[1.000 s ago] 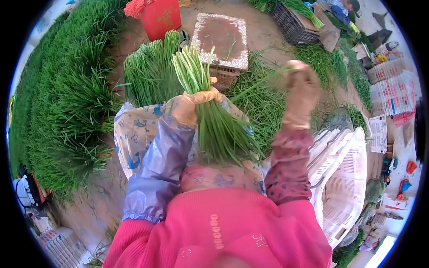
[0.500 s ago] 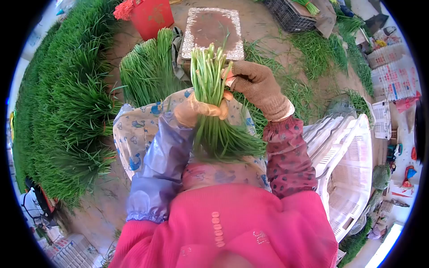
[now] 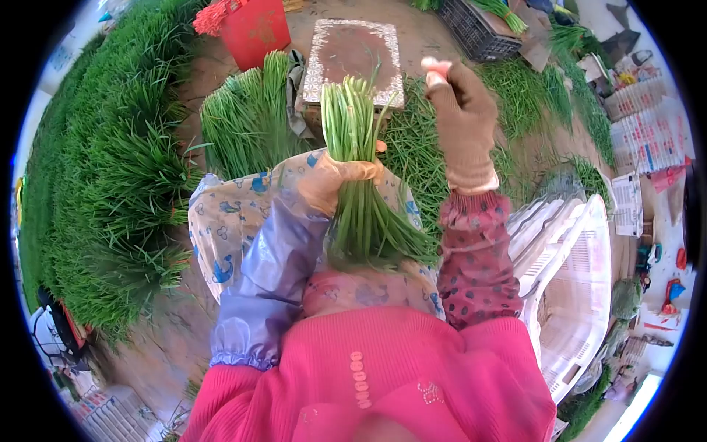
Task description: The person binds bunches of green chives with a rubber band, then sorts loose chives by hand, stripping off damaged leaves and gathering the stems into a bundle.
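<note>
A bunch of green stalks stands over my lap, its pale cut ends up and its leaves fanning down to the right. Around the middle of the bunch my left hand, in a thin tan glove, is wrapped. My right hand, in a brown knit glove with bare fingertips, is raised to the right of the bunch, apart from it. Its thumb and fingertips are pressed together; whether anything small is between them I cannot make out. A patterned apron covers my knees.
Ahead stands a low stool with a patterned rim. Left of it are a stalk pile and a red bag. Greens line the left side. A black crate is back right, and white baskets are at my right.
My right hand has moved away from the bunch, up and to the right. My left hand still holds the bunch, which has shifted slightly.
</note>
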{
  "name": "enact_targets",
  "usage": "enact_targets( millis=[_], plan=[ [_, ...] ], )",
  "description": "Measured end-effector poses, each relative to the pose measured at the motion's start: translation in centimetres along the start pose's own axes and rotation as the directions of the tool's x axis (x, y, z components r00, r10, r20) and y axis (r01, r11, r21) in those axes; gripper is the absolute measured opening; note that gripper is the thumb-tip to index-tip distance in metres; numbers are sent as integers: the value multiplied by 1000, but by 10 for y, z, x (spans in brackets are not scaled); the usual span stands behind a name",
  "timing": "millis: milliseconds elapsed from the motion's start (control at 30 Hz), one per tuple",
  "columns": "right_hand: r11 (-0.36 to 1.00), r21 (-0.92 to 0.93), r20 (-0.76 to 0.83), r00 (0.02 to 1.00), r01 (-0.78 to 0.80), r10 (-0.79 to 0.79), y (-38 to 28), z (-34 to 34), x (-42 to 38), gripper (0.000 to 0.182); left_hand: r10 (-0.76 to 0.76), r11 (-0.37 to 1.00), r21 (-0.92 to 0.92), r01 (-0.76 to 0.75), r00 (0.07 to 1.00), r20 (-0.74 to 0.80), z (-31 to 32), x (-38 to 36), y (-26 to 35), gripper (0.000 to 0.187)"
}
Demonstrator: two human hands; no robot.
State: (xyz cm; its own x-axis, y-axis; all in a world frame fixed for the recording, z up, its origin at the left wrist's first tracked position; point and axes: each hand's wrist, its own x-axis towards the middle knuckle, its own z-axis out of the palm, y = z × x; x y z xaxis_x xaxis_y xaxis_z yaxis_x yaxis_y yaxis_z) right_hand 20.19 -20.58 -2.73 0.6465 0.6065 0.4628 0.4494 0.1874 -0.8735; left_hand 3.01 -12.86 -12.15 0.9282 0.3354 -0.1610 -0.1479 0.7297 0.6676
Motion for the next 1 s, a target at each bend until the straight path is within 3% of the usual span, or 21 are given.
enact_targets(
  millis=[33,67,133,167,200,267,333,400,433,467,500,567,600,633,667,733,767,833,900,933,1000],
  plan=[
    [994,-23,73,992,103,-101,0,-2,-4,19,-19,1000,0,19,999,-31,0,1,1,50],
    [995,-22,72,992,102,-100,-2,0,-13,19,-20,1000,1,20,999,-33,-2,2,-2,50],
    [997,-77,267,964,0,20,-18,13,-32,23,29,999,20,-27,996,-81,-2,6,-6,48],
    [966,-259,296,951,-4,83,-31,18,-32,21,25,999,-24,-27,996,-83,2,6,-6,38],
    [966,-260,295,952,2,78,-28,23,-32,21,29,999,-23,-31,997,-78,7,6,-5,38],
    [916,-346,262,958,203,-114,-12,30,-32,22,69,996,65,-62,993,-99,15,5,-6,37],
    [933,-304,229,966,190,-122,-15,33,-25,20,110,990,97,-101,989,-96,16,6,-4,36],
    [915,-387,150,987,114,-60,-24,32,-17,19,36,986,167,-26,998,-61,14,4,-2,38],
    [932,-350,168,985,94,-36,-16,29,-16,35,38,986,165,-28,997,-60,13,4,-5,38],
    [931,-351,171,984,99,-41,-14,26,-13,35,41,993,115,-32,996,-76,11,4,-7,39],
    [861,-440,160,966,255,-205,-14,24,-10,48,44,997,65,-39,995,-92,11,5,-7,40],
    [752,-522,170,913,402,-370,-10,21,-7,61,74,993,104,-63,991,-109,13,6,-5,40],
    [926,-300,181,967,230,-182,-7,19,-10,72,90,987,144,-72,988,-127,15,6,-4,41],
    [998,-66,235,972,7,8,-5,16,-12,83,90,987,141,-72,988,-124,16,6,-5,41],
    [997,-71,233,972,7,10,-5,17,-12,83,87,983,169,-71,992,-90,17,6,-6,42],
    [997,-3,409,910,-77,71,-6,24,-14,81,81,978,197,-70,995,-53,24,4,-3,44],
    [988,91,372,916,126,-151,9,33,-13,66,86,970,230,-84,996,-1,29,1,0,44],
    [986,100,413,896,136,-165,9,35,-8,56,92,961,259,-100,995,41,22,-1,1,45],
    [982,129,427,886,137,-180,18,38,-7,32,31,994,92,-54,971,237,-9,3,-3,46],
    [985,125,424,892,116,-159,14,40,-7,32,13,996,86,-34,974,228,-7,-1,1,46],
    [972,-9,419,883,236,-211,3,40,-10,32,-114,987,-100,127,985,133,-1,-10,4,39]
  ],
)
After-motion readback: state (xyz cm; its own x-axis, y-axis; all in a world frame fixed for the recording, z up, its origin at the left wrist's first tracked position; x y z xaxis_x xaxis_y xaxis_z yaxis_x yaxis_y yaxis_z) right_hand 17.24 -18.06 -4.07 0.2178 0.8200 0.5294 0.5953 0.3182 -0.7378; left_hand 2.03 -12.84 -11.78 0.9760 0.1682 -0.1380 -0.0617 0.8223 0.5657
